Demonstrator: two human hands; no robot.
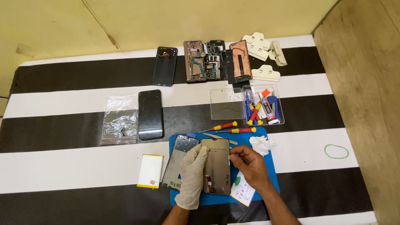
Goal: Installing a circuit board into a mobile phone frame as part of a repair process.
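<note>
My left hand (192, 175), in a pale glove, rests its fingers on the left edge of a brownish phone display panel (216, 166) lying back-up on a blue mat (266, 166). At the panel's right edge, my bare right hand (249, 165) pinches with thumb and fingertips; what it pinches is too small to tell. A grey phone frame (179, 160) lies beside the panel on the left. Two red-and-yellow screwdrivers (233, 128) and tweezers (216, 136) lie along the mat's top edge.
On the black-and-white striped cloth lie a white battery (150, 171), a black phone (150, 114), a clear plastic bag (120, 119), dismantled phone parts (208, 61), white clamps (262, 52), a clear tool box (264, 106) with its lid (226, 104), a tissue (261, 144) and a green rubber band (336, 151).
</note>
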